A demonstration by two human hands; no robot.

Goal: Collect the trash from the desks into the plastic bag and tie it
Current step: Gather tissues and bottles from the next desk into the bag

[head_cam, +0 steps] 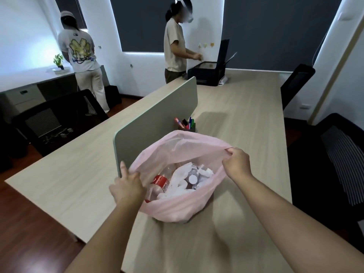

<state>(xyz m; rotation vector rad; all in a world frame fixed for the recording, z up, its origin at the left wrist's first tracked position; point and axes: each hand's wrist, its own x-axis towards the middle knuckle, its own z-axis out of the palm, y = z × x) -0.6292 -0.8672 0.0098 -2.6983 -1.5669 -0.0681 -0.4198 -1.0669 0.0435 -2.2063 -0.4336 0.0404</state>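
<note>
Pale wood desk (246, 119) carries the pink bag (177, 205), just beside the divider (157, 115). My left hand (128, 186) grips its left rim and my right hand (237, 162) pinches the right rim, holding the mouth wide. A bottle (159, 182) and crumpled paper lie inside, so I judge only tying remains. I have room to the right; a pen cup (186, 125) stands behind.

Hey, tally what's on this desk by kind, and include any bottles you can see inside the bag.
1 plastic bag
2 bottles showing inside it: red-label bottle, white-cap bottle
1 pen holder
1 printer
1 divider panel
Total: 6, leaving out the crumpled white paper, too bunched to count.
</note>
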